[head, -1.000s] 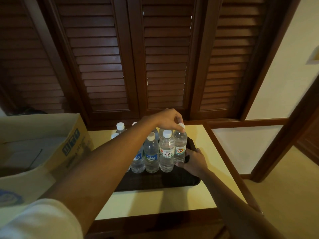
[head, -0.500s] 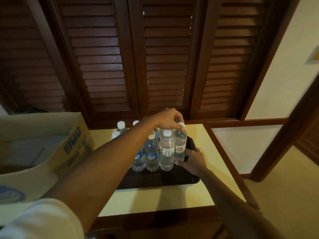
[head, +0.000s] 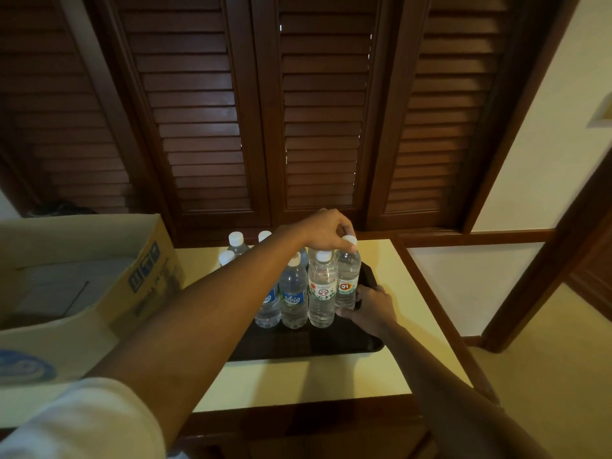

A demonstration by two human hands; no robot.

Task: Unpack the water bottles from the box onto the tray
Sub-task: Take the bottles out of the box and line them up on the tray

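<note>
My left hand [head: 326, 230] pinches the cap of the bottle [head: 347, 276] at three o'clock of the group on the tray [head: 331, 346]; my right hand [head: 369, 306] grips its base. The box [head: 99, 293] at nine o'clock looks nearly emptied, I think.

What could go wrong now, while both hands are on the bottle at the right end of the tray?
The left hand grips only the cap of the rightmost bottle, so it might tip against its neighbour. That bottle stands near the right rim of the tray, where the right hand is; a nudge could push it off.
</note>
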